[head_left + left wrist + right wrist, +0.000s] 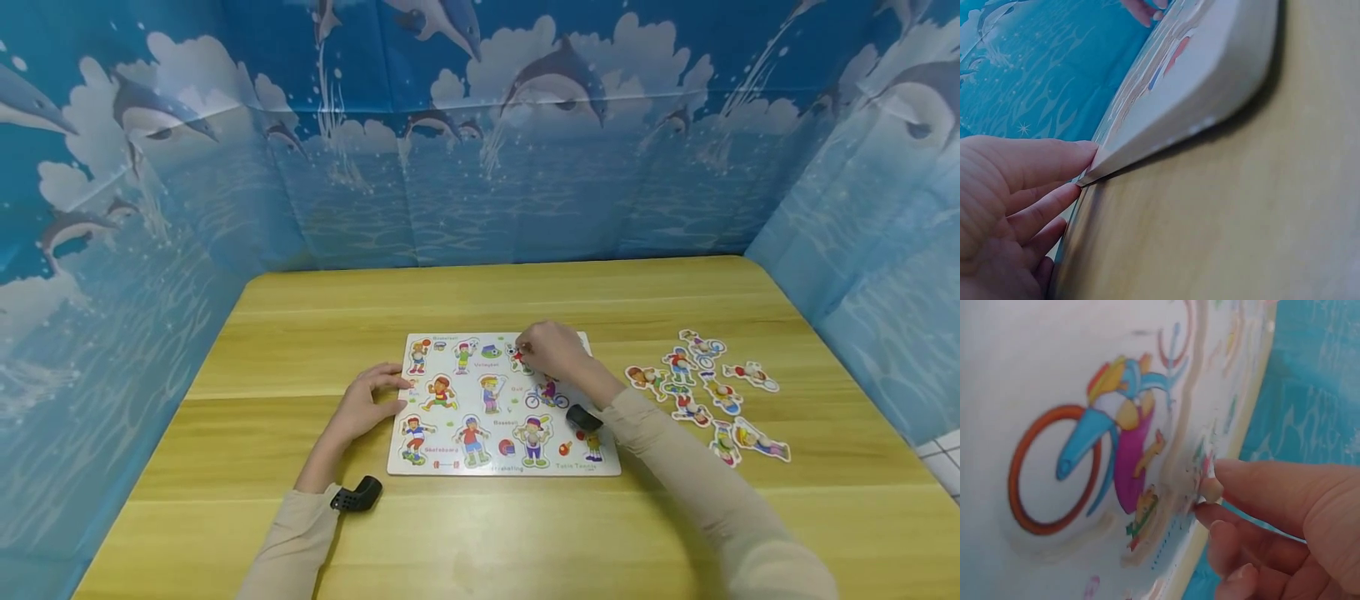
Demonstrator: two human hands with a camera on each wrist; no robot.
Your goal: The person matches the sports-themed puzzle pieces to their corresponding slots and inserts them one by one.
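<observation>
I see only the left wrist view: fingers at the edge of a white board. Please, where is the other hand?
Observer: The right hand is at the far right part of the board, pinching a small peg there.
Operator: Are loose pieces somewhere?
Observer: Yes, a cluster of cut-out pieces lies on the table, right of the board and apart from it.
Operator: Does the left hand lift the board?
Observer: No. In the head view the left hand rests at the board's left edge, and the board lies flat.
</observation>
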